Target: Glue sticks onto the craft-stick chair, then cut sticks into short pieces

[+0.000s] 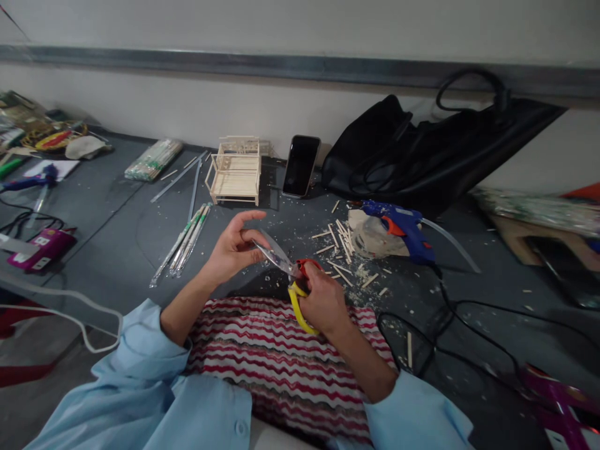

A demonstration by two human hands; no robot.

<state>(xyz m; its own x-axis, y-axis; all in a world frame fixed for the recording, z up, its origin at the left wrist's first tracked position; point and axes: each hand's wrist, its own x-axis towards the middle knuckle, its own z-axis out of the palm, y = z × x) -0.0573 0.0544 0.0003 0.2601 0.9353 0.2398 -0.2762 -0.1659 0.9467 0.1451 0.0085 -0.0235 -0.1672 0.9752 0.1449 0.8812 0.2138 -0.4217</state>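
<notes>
A right hand [323,303] grips yellow-handled scissors [288,275], blades parted, while the left hand [233,247], fingers loosely curled, pinches at the blade tips above a grey table [117,231].

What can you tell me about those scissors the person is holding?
The scissors have shiny metal blades and plastic handles, one yellow loop and one red. The blades are parted, pointing up and to the left. The right hand grips the handles, fingers through the loops. The left hand is at the blade tips, fingers pinched there; whether it holds something small between the blades cannot be told. They are held in the air above a striped cloth and the grey table.
</notes>
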